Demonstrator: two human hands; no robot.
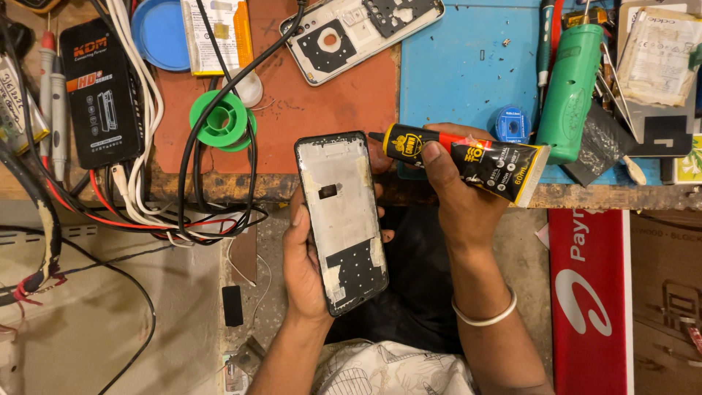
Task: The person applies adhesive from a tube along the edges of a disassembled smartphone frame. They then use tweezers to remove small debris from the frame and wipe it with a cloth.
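My left hand (303, 256) cradles an opened phone frame (341, 219) from below, its bare silver inner side facing up. My right hand (453, 194) grips a black and yellow glue tube (468, 161) with a red band. The tube's thin nozzle points left, right beside the frame's top right corner. A white bangle (484, 318) sits on my right wrist.
On the wooden bench lie a red mat (292, 110), a blue mat (453, 66), a phone back cover (362, 29), a green wire spool (219, 121), a green cylindrical tool (574, 91), a black box (99, 91) and tangled cables (183, 212). A red board (592, 300) stands at the lower right.
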